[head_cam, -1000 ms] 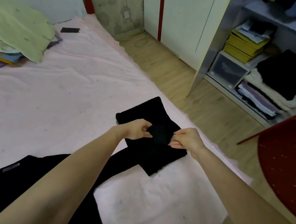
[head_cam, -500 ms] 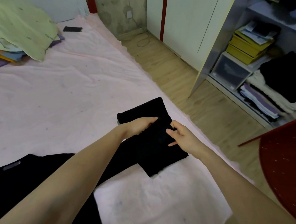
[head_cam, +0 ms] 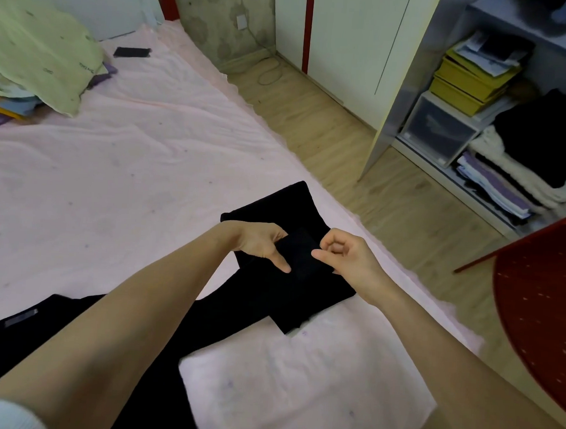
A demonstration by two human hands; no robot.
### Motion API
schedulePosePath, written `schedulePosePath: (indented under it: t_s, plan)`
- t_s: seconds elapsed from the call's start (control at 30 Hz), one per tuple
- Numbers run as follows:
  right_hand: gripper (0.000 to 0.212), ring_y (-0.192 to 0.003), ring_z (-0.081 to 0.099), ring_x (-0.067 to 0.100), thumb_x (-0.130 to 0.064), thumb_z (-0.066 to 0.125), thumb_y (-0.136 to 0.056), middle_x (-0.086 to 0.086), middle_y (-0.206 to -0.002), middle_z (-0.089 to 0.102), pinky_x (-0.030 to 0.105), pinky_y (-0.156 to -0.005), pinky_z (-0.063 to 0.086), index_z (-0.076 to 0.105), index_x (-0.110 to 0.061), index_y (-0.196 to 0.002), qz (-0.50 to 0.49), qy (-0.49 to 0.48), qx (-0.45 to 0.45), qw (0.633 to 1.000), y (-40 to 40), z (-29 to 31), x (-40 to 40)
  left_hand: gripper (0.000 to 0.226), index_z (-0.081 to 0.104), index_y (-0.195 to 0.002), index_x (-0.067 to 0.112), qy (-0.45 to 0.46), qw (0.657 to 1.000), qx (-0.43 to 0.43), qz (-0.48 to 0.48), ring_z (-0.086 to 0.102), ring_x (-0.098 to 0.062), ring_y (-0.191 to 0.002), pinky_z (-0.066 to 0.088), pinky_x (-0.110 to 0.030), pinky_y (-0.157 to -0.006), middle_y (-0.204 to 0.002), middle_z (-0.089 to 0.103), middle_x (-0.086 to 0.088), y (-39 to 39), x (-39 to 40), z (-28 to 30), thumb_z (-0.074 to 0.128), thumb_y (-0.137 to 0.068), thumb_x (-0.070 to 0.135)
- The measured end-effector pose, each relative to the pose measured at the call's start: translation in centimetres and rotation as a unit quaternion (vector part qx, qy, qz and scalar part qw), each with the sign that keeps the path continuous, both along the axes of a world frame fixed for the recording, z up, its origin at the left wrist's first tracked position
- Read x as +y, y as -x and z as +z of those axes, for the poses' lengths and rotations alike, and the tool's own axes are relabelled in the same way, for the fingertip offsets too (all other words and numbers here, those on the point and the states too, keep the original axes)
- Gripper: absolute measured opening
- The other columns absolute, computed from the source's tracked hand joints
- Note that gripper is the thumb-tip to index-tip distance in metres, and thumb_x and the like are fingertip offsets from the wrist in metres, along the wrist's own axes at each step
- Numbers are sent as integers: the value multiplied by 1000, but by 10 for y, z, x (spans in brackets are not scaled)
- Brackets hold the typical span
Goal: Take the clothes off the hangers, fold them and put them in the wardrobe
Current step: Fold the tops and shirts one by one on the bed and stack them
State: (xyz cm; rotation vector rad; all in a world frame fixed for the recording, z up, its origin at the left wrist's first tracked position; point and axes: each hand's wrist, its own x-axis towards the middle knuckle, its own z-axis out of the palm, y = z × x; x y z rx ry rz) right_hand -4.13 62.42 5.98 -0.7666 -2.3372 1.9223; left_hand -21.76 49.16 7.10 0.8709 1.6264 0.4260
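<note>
**Black garment, part-folded, on bed**

Black garment (head_cam: 291,280): lies on the pink bed (head_cam: 129,173) near its right edge. Left hand (head_cam: 260,244): grips a fold, thumb on top. Right hand (head_cam: 345,257): pinches the same fold. Open wardrobe (head_cam: 496,127): right, holding folded clothes.

From my feed the room sits in soft, even, fairly bright indoor light with only faint shadows and no glare. The black garment (head_cam: 291,280) shows almost no fold detail, a flat dark mass. Wide-angle distortion bends the wardrobe (head_cam: 399,99) edges, and the corners look slightly soft.
</note>
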Motion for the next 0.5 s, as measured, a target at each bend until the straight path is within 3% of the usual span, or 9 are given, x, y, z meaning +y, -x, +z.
schedulePosePath:
  t_s: [0.1, 0.2, 0.33, 0.43, 0.5]
  plan:
    - [20, -61, 47, 6, -14, 71, -86, -6, -63, 49, 20, -64, 44, 55, -13, -75, -14, 39, 26, 999, 2, 2, -1, 22, 68, -93, 25, -7, 1000, 13, -2, 71, -8, -87, 52, -17, -73, -91, 74, 9, -2, 8, 2, 80, -77, 18]
    - [20, -65, 54, 3, -5, 74, -81, -9, -68, 57, 13, -64, 44, 59, -14, -72, -25, 65, 56, 996, 3, 5, 1, 29, 66, -96, 28, -4, 1000, 18, -8, 70, -8, -93, 52, -25, -89, -97, 74, 10, -2, 14, 3, 84, -73, 22]
    - [22, -88, 66, 9, 1, 77, -76, -9, -83, 68, 23, -86, 51, 64, -16, -70, -19, 85, 47, 995, 2, 2, 6, 24, 72, -98, 22, 28, 999, 7, -34, 70, -11, -94, 51, -28, -94, -98, 75, 6, 2, 17, 6, 80, -76, 15]
    - [19, -98, 69, 11, 4, 74, -78, 0, -101, 71, 22, -84, 51, 61, -9, -85, -10, 122, -6, 992, 0, 1, 7, 20, 73, -96, 20, 28, 999, 32, -32, 71, -10, -92, 52, -28, -93, -95, 75, 6, 6, 21, 5, 79, -78, 12]
    - [30, -96, 69, 15, -2, 75, -80, 7, -106, 71, 24, -77, 52, 57, -9, -103, 8, 145, -53, 988, -1, 0, 5, 20, 74, -97, 20, 21, 998, 50, -36, 70, -10, -92, 52, -28, -93, -94, 75, 7, 8, 24, 4, 79, -78, 15]
